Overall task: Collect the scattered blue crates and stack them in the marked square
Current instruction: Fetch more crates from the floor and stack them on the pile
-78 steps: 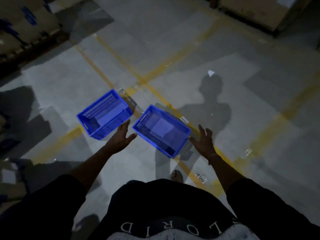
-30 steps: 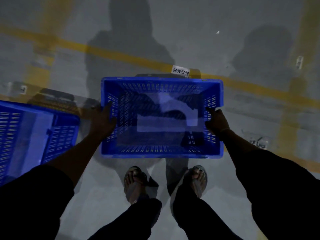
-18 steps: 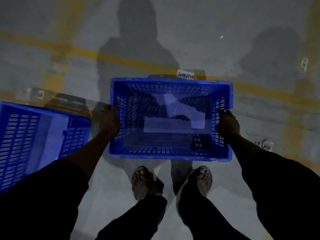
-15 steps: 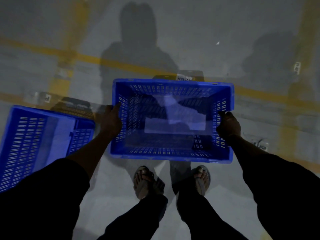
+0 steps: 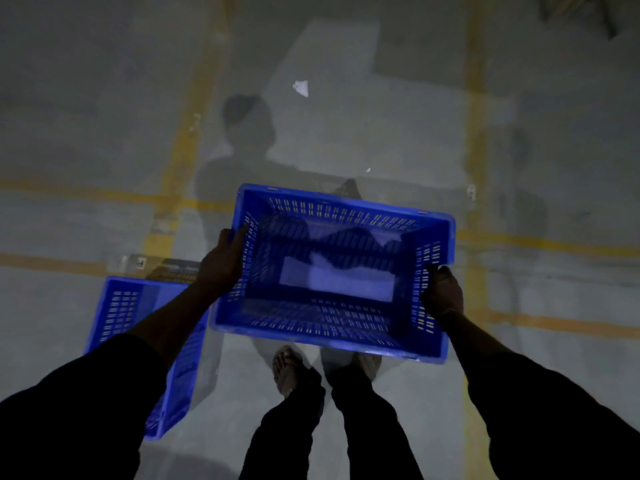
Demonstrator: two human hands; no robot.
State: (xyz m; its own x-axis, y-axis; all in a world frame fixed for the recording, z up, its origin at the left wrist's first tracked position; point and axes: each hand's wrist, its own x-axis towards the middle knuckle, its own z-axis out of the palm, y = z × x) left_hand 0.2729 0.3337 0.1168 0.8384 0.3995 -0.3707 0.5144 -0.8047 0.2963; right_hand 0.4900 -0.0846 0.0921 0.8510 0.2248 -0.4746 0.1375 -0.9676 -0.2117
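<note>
- While both hands hold it by its short ends, the blue crate (image 5: pixel 332 271) hangs open side up in front of the person, above the grey floor (image 5: pixel 381 116) and over the feet (image 5: pixel 287 368) that show below its near edge.
- The left hand (image 5: pixel 221 265) clasps the crate's left end wall: its fingers (image 5: pixel 239 233) reach up along the outside toward the rim, held together rather than spread, with the slotted wall just to their right. Whether the thumb hooks over the rim or sits behind the wall cannot be told in the dim light.
- The right hand (image 5: pixel 443 292) grips the right end wall lower down; its fingers (image 5: pixel 438 270) are curled against the slotted wall, so the crate lies between the two hands.
- The crate sits slightly skewed, its far right corner further away than its far left one.
- A second blue crate (image 5: pixel 138 320) rests on the floor to the left, partly hidden by the left forearm (image 5: pixel 169 323).
- Yellow floor lines (image 5: pixel 187 143) cross the floor around and beyond the held crate; which of them bound the marked square cannot be told.
- A small white scrap (image 5: pixel 300 88) lies on the floor well beyond the crate.
</note>
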